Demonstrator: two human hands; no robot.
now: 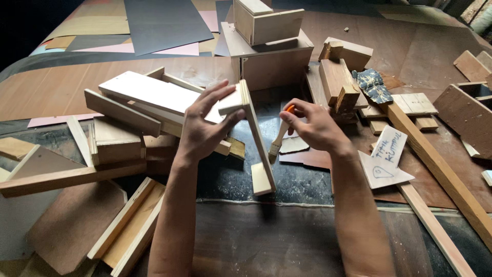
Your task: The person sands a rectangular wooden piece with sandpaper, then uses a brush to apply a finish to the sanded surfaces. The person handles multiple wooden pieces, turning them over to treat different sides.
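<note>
Holding a wood frame (254, 138) by its top end, left hand (205, 128) has thumb on one face & fingers spread over the other, so grip is closed on the frame. Frame stands tilted, lower end resting on dark sawdusty tabletop (302, 184) w/ a small block at its foot. Right hand (315, 125) pinches a small brush (279, 141) w/ orange handle & pale bristles; bristles sit just beside the frame's edge, can't tell if touching.

Left of the hands: pile of planks (133, 113), loosely stacked, some tilted. Behind frame: wood box (269, 54) w/ smaller box on top. Right side: blocks (338, 82), a patterned dark cloth (371, 84), long batten (435, 164) running diagonally, white card scrap (384, 161) w/ handwriting beside right forearm. Coloured sheets (159, 23) lie at far edge.
</note>
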